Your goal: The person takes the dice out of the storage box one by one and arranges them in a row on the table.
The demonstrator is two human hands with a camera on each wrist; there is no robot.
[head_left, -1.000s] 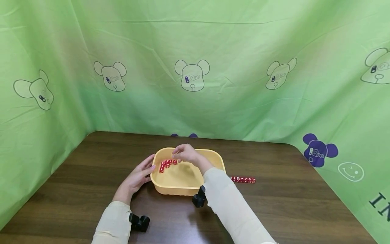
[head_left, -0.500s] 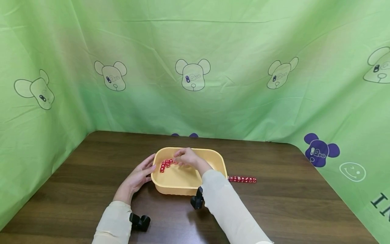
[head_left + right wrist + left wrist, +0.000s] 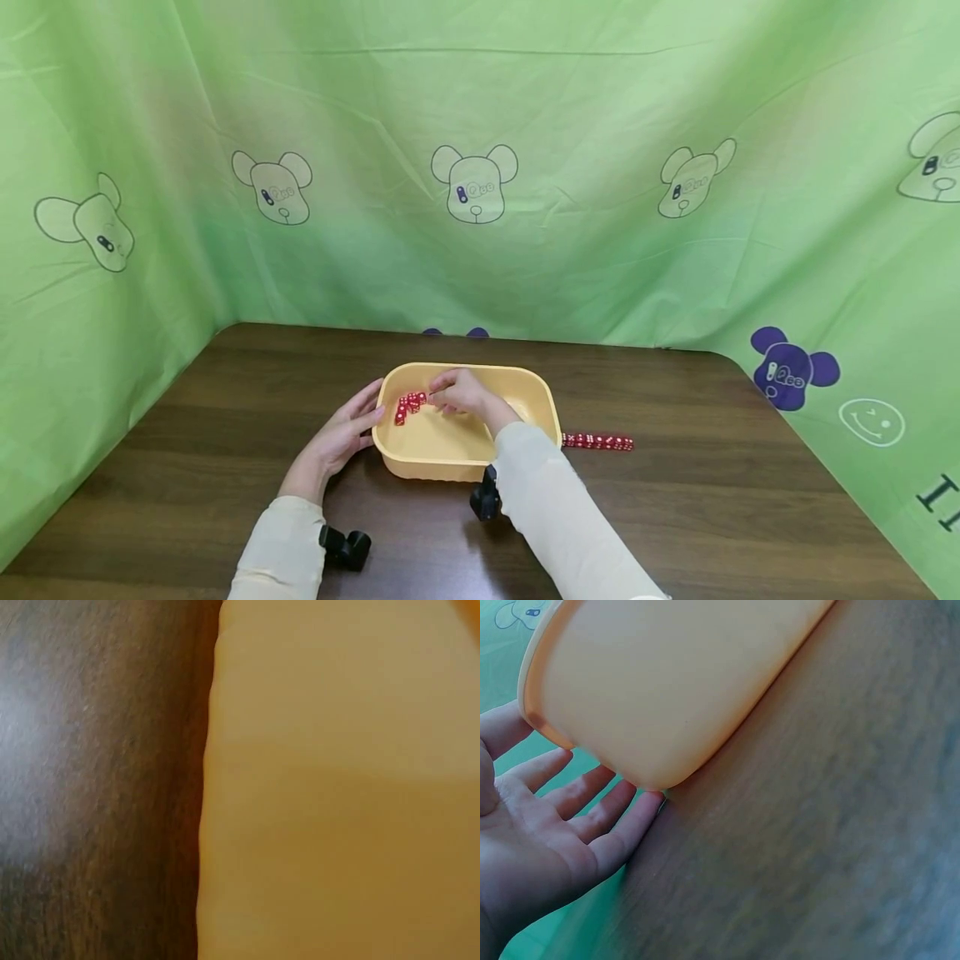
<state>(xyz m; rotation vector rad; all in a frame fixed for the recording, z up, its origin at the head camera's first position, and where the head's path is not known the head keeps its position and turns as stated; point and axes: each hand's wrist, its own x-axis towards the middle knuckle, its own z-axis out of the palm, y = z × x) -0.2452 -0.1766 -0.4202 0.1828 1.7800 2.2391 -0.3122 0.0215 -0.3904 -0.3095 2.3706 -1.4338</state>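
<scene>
A shallow yellow plastic basin [image 3: 450, 471] stands on the table. In the head view my left hand [image 3: 341, 433] holds its left end, thumb over the rim and fingers along the outside wall. The left wrist view shows these fingers [image 3: 604, 825] spread against the basin's outer wall. Inside, several red dice [image 3: 408, 406] with white pips lie in a bent line near the left and back walls. My right hand [image 3: 463, 393] reaches into the basin and pinches a die at the right end of that line, mostly hidden by its fingertips. The right wrist view shows only basin wall and table.
A straight row of red dice [image 3: 598, 442] lies on the brown wooden table [image 3: 712, 500], just right of the basin. A green printed cloth [image 3: 480, 267] hangs behind and along both sides. Black wrist cameras [image 3: 345, 548] sit on the pale sleeves.
My right hand has lowered slightly and moved a little right, and its fingertips now cover the end die that showed earlier. My left hand has stayed on the basin.
</scene>
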